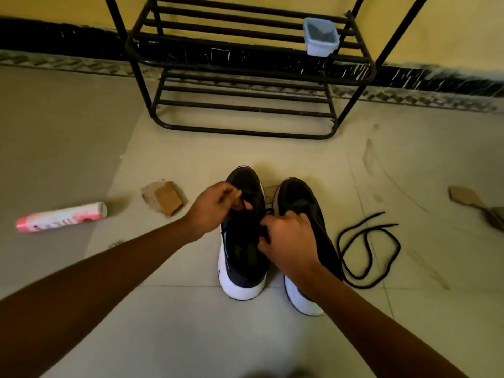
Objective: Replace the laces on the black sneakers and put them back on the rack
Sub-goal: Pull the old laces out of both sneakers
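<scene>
A pink and white can (61, 217) lies on its side on the tiled floor (191, 336) at the left. Just right of it lies a torn cardboard scrap (163, 197). Another cardboard piece (466, 196) lies at the right edge. Far right, a small blue-rimmed clear box (321, 36) stands before the yellow wall (54, 6).

Both bare forearms reach forward and converge. The left hand (214, 205) bends at the wrist, its thumb and fingertips pinching a black lace (243, 203). The right hand (289, 242), just beside it and nearer the body, is knuckles-up, with curled fingers pinching the lace too.
</scene>
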Demonstrator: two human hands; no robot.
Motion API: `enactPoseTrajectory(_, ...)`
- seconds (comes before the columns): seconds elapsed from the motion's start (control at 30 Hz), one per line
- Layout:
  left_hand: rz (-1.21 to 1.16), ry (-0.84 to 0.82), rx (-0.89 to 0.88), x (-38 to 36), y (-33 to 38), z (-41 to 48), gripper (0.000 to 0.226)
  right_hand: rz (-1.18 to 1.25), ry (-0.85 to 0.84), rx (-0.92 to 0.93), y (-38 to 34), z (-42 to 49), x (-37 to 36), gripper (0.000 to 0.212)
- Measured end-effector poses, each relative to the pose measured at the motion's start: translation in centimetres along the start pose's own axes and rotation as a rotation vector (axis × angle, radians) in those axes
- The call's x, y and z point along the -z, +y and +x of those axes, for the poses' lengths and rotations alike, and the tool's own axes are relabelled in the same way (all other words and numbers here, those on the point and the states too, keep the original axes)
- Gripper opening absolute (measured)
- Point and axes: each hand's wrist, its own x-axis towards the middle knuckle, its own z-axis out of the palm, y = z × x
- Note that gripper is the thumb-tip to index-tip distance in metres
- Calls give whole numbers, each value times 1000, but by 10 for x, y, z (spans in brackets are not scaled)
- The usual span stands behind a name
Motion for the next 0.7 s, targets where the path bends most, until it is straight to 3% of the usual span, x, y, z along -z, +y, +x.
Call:
enactPoseTrajectory(0.1,-377,154,105,3,3,4,20,38,42,-6,0,-3,-2,25)
enactPoseTrajectory(0.17,-453,179,175,6,4,7,23,51,42,-16,2,-6,-2,25)
enactPoseTrajectory(0.27,-195,48,161,9,6,8,22,44,19,-27,3,-10,-3,26)
enactPoseTrajectory(0.4,681,-139,-98,23,4,9,11,82,15,-68,4,-9,-5,24)
enactPoseTrajectory(0.5,1033,-152,-35,44,1,6,16,123,27,-98,5,-8,-8,20)
enactPoseTrajectory(0.57,1100,-90,47,61,-3,4,21,161,37,-104,7,-8,-9,20)
enactPoseTrajectory(0.63,925,-95,78,69,-6,2,17,176,27,-92,9,-8,-8,21)
enactPoseTrajectory(0.7,803,-178,-7,62,-3,-1,14,189,9,-74,10,-7,-7,21)
